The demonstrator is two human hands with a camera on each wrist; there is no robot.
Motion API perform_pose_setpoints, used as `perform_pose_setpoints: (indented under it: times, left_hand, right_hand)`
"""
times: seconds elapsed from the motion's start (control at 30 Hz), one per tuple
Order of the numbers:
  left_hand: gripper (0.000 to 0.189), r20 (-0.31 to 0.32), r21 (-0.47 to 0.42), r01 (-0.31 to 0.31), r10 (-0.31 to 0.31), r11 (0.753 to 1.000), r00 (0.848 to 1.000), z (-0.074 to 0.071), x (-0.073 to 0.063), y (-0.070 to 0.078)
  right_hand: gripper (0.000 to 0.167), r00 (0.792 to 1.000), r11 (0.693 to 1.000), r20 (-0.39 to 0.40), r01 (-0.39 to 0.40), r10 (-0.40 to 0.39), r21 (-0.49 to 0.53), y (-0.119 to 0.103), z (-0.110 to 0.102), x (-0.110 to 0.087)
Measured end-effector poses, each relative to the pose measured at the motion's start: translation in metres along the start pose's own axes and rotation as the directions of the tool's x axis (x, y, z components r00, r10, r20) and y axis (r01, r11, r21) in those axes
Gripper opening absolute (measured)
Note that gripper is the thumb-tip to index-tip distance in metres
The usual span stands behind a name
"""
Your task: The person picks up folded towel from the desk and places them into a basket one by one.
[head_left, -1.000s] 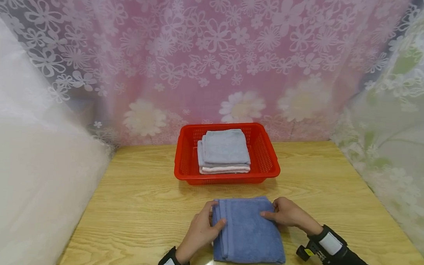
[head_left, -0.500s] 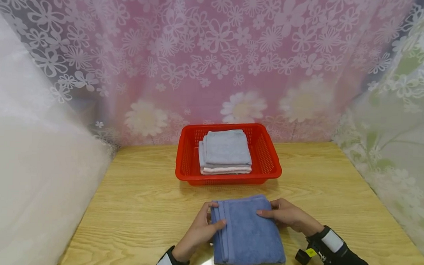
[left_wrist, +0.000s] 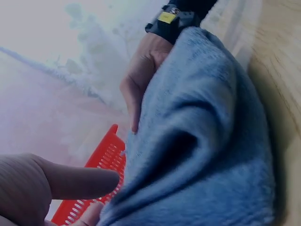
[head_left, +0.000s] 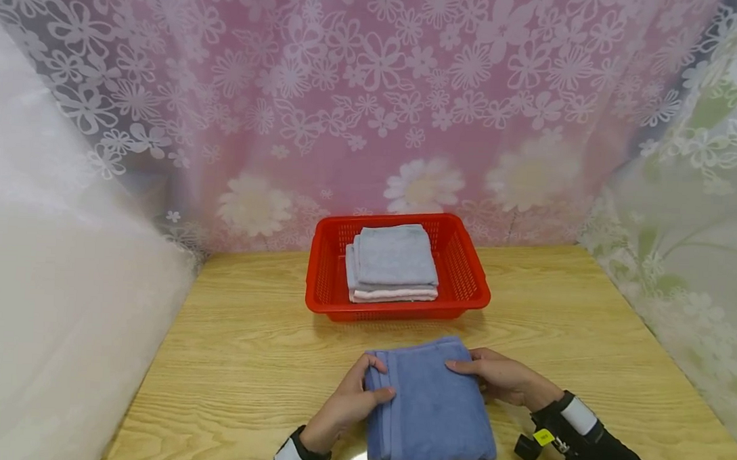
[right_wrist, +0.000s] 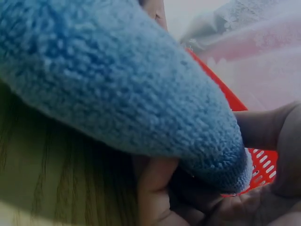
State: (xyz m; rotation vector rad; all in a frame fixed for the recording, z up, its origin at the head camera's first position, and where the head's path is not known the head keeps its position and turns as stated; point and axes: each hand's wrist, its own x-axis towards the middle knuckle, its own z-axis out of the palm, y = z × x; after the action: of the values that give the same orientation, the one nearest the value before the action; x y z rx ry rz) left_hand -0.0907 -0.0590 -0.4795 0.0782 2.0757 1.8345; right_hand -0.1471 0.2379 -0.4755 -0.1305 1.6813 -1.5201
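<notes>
A folded blue towel (head_left: 438,408) is at the front of the table, its layered folds along the left side. My left hand (head_left: 352,398) grips that left side, thumb on top and fingers around the far left corner. On the opposite side my right hand (head_left: 506,377) pinches the far right edge, thumb above and fingers beneath. The right wrist view shows fingers under the thick blue towel (right_wrist: 131,89), with the wood below. In the left wrist view the towel (left_wrist: 202,141) bulges with an open fold facing the camera.
Behind the towel stands a red plastic basket (head_left: 396,313) with perforated sides. Inside it lies a stack of folded towels (head_left: 396,258), grey-blue above and pale pink below. The wooden table (head_left: 236,361) ends at a floral curtain (head_left: 360,121) at the back.
The towel's far edge has shifted slightly away and to the left, its near edge slightly closer. My left fingers now curl further over its far left corner; my right thumb has slid a little left.
</notes>
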Motion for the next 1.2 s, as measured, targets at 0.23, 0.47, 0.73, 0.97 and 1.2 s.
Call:
perform_pose_setpoints:
  times: [0.23,0.47,0.73,0.97,1.2]
  left_hand:
    - [0.040,0.027,0.059,0.026,-0.028,0.998,0.999,-0.003,-0.005,0.008]
    - [0.042,0.054,0.097,0.017,-0.023,0.995,0.998,-0.006,-0.007,0.012]
    - [0.040,0.057,0.100,-0.046,0.040,0.994,0.998,-0.009,-0.012,0.015]
    - [0.041,0.046,0.093,-0.082,0.078,0.992,0.996,-0.015,-0.015,0.024]
    - [0.041,0.035,0.085,-0.092,0.089,0.992,0.995,-0.019,-0.017,0.030]
  right_hand:
    - [0.052,0.998,0.999,0.062,-0.002,0.000,0.036,-0.003,0.004,-0.002]
    - [0.057,0.999,1.000,0.051,-0.002,0.001,0.018,-0.010,0.007,-0.007]
    - [0.064,0.999,1.000,0.049,0.017,-0.017,0.005,-0.017,0.008,-0.012]
    - [0.062,0.994,0.998,0.092,0.061,-0.062,0.016,-0.025,0.006,-0.016]
    - [0.067,0.988,0.995,0.116,0.094,-0.097,0.029,-0.033,0.006,-0.021]
